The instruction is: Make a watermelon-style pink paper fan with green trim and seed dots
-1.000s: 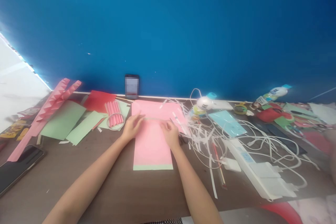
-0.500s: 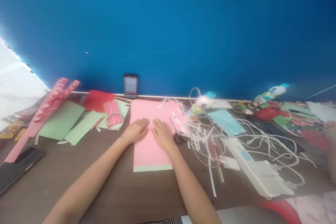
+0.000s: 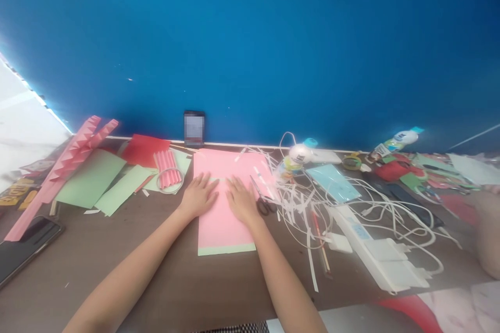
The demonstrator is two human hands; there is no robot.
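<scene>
A pink paper sheet (image 3: 224,223) lies on the brown desk (image 3: 164,281), with a light green sheet's edge (image 3: 226,250) showing under its near side. My left hand (image 3: 200,196) rests flat on the pink sheet's left part, fingers stretched out. My right hand (image 3: 241,200) presses flat beside it, fingers together and pointing away from me. Neither hand holds anything. Black-handled scissors (image 3: 262,202) lie just right of my right hand.
Green sheets (image 3: 91,177), red paper (image 3: 145,150), pink rolled tubes (image 3: 169,167) and a folded pink strip (image 3: 58,174) lie left. A phone (image 3: 27,247) is at far left, another (image 3: 194,128) leans on the blue wall. White strips, cables and a power strip (image 3: 375,250) clutter the right.
My hands came down from the sheet's far fold, moved together and now lie flat on the pink paper. The view shifted slightly.
</scene>
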